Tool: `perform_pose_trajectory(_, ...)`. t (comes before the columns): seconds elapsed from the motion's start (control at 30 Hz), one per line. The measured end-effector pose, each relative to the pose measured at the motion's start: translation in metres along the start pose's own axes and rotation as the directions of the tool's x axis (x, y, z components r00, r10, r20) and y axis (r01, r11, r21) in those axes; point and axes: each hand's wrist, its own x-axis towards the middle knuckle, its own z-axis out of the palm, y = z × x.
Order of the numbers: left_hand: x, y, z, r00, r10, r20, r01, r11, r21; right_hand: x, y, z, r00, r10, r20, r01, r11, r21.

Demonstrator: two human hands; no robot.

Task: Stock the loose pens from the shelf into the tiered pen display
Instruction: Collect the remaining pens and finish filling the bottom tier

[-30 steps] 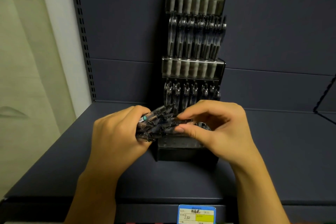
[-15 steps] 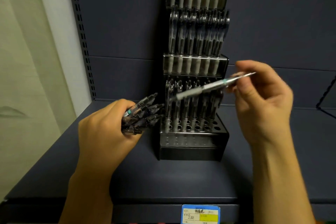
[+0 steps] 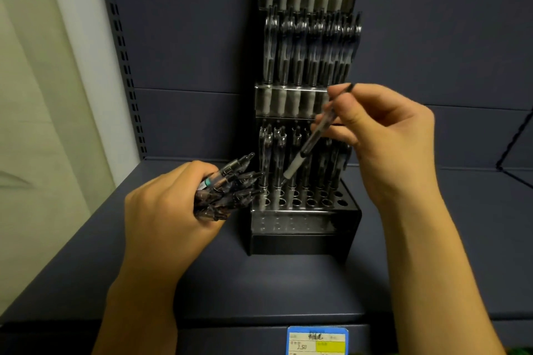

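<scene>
A black tiered pen display (image 3: 305, 233) stands on the dark shelf against the back panel, its upper tiers full of pens and its lowest tier showing several open holes at the front. My left hand (image 3: 167, 210) grips a bundle of clear pens (image 3: 227, 187) just left of the display's base. My right hand (image 3: 386, 135) pinches a single pen (image 3: 310, 144), tilted with its white grip and tip pointing down-left. The tip hovers just above the lowest tier's holes.
The dark shelf board (image 3: 288, 291) spreads around the display. A perforated upright rail (image 3: 121, 46) runs up the left side beside a pale wall. A blue and yellow price label (image 3: 317, 340) sits on the shelf's front edge. A black wire bracket (image 3: 516, 152) shows at the right.
My right hand drew one pen out of the bundle, lifted it to the right, then tipped it point-down toward the lowest tier. My left hand drew back left with the bundle.
</scene>
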Motion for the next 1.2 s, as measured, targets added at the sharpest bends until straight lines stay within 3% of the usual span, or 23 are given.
perform_pose_trajectory(0.4,-0.001,0.002,-0.002,1.0,-0.006,-0.018,0.005,1.0,-0.03,-0.006,0.011,0.029,0.99,0.045,0.134,-0.007,0.962,-0.274)
perform_pose_trajectory(0.63,-0.001,0.002,-0.001,1.0,-0.012,-0.019,0.011,0.999,-0.041,-0.01,0.016,0.036,0.983,0.085,0.16,0.018,0.834,-0.551)
perform_pose_trajectory(0.97,-0.001,0.003,-0.001,1.0,-0.013,-0.013,0.013,1.0,-0.026,-0.016,0.02,0.036,0.973,0.098,0.209,0.081,0.704,-0.705)
perform_pose_trajectory(1.2,-0.001,0.005,-0.001,1.0,-0.001,-0.021,0.001,1.0,-0.021,-0.017,0.02,0.036,0.966,0.169,0.194,0.016,0.715,-0.699)
